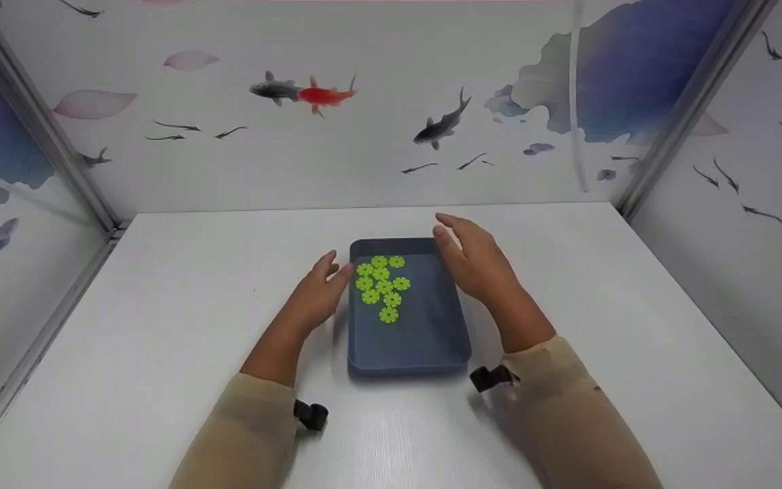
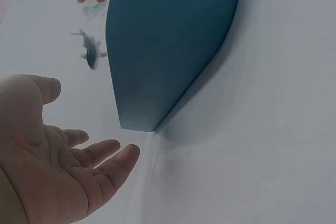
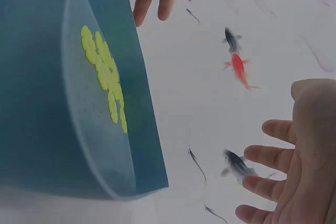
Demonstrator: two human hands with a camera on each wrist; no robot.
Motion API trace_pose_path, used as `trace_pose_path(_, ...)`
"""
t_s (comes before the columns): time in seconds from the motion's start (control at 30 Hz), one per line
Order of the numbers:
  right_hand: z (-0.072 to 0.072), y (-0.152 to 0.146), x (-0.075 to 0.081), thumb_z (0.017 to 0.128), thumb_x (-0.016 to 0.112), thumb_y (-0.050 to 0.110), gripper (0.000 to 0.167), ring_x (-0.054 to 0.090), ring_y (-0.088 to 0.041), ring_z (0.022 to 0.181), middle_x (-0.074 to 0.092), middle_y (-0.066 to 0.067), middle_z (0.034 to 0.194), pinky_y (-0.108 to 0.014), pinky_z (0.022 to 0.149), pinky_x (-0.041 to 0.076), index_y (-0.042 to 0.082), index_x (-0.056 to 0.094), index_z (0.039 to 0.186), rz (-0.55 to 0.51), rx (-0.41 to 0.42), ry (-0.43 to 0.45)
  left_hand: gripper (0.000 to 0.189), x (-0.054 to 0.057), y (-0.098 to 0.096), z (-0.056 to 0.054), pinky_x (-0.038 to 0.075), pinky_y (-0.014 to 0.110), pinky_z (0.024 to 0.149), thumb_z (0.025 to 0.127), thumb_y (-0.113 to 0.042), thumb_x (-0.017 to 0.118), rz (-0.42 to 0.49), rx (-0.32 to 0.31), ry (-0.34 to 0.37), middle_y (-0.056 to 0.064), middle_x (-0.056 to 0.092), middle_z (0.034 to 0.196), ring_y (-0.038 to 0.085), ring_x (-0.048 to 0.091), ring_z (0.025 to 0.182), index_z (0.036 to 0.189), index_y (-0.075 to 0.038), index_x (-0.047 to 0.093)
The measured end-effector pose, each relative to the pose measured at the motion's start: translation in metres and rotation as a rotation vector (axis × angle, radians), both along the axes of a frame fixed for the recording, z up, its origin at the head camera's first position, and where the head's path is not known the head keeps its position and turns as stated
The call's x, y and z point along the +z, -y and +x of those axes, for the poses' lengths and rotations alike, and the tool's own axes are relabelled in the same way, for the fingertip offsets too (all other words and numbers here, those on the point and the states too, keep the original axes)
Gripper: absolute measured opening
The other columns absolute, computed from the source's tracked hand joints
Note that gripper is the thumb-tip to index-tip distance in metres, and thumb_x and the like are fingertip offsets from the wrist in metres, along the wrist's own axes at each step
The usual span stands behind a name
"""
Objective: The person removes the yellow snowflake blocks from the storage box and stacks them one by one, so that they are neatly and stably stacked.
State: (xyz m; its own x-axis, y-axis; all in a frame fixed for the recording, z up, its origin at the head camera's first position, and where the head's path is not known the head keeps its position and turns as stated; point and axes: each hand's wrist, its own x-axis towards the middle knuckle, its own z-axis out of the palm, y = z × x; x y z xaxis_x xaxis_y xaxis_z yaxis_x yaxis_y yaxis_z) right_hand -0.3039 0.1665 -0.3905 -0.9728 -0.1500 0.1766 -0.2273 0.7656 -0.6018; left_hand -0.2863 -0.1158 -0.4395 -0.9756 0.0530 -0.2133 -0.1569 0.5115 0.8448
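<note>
A blue-grey rectangular tray (image 1: 425, 339) lies on the white table. Inside it, toward the left and far part, are several flat yellow-green notched discs (image 1: 383, 286), some overlapping. My left hand (image 1: 316, 295) is beside the tray's left wall, thumb close to the rim; in the left wrist view that hand (image 2: 68, 156) has its fingers spread and relaxed, with nothing held. At the far right corner my right hand (image 1: 476, 261) overlaps the tray's rim in the head view. The right wrist view shows this hand (image 3: 299, 166) apart from the tray wall, fingers extended and holding nothing.
The white table (image 1: 160, 326) extends around the tray on every side. Behind it stands a white wall panel (image 1: 377, 163) printed with fish and petals, with similar panels left and right. A small black wrist camera (image 1: 311, 415) sticks out from the left sleeve, another (image 1: 491, 377) from the right.
</note>
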Motion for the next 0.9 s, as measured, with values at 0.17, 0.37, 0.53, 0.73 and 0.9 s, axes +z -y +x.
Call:
trace_pose_path(0.17, -0.007, 0.008, 0.001, 0.109, 0.039, 0.066, 0.067, 0.047, -0.030, 0.155, 0.051, -0.006, 0.165, -0.058, 0.129, 0.038, 0.024, 0.051, 0.160, -0.174, 0.012, 0.054, 0.079, -0.004, -0.003, 0.004, 0.048, 0.056, 0.122, 0.107, -0.063, 0.043, 0.098, -0.005, 0.063, 0.006, 0.034, 0.176, 0.037, 0.050, 0.153, 0.173, -0.029, 0.017)
trace_pose_path(0.37, -0.025, 0.013, -0.003, 0.108, 0.051, 0.060, 0.058, 0.061, -0.029, 0.139, 0.069, -0.008, 0.143, -0.054, 0.120, 0.049, 0.018, 0.064, 0.145, -0.369, 0.060, 0.129, 0.078, -0.008, -0.006, 0.006, 0.046, 0.051, 0.124, 0.109, -0.059, 0.046, 0.156, -0.015, 0.097, 0.005, 0.034, 0.176, 0.032, 0.037, 0.162, 0.173, -0.025, 0.018)
trace_pose_path(0.53, -0.037, 0.017, -0.005, 0.109, 0.055, 0.055, 0.049, 0.067, -0.029, 0.130, 0.072, -0.007, 0.133, -0.052, 0.113, 0.055, 0.018, 0.067, 0.139, -0.489, 0.073, 0.230, 0.074, -0.009, -0.005, 0.009, 0.046, 0.050, 0.125, 0.110, -0.053, 0.048, 0.226, -0.013, 0.106, 0.006, 0.033, 0.177, 0.033, 0.038, 0.162, 0.173, -0.024, 0.020)
trace_pose_path(0.73, -0.050, 0.023, -0.011, 0.110, 0.055, 0.049, 0.045, 0.070, -0.027, 0.128, 0.072, -0.009, 0.133, -0.050, 0.114, 0.056, 0.017, 0.066, 0.140, -0.596, 0.099, 0.330, 0.067, -0.011, -0.007, 0.007, 0.045, 0.050, 0.126, 0.112, -0.041, 0.047, 0.268, -0.013, 0.123, 0.005, 0.032, 0.177, 0.032, 0.043, 0.159, 0.172, -0.025, 0.022)
trace_pose_path(0.9, -0.057, 0.033, -0.016, 0.109, 0.061, 0.040, 0.038, 0.070, -0.027, 0.129, 0.072, -0.010, 0.135, -0.050, 0.114, 0.056, 0.016, 0.067, 0.139, -0.646, 0.099, 0.393, 0.071, -0.014, -0.007, 0.007, 0.043, 0.050, 0.127, 0.108, -0.027, 0.052, 0.254, -0.045, 0.113, 0.004, 0.028, 0.178, 0.032, 0.038, 0.162, 0.173, -0.023, 0.021)
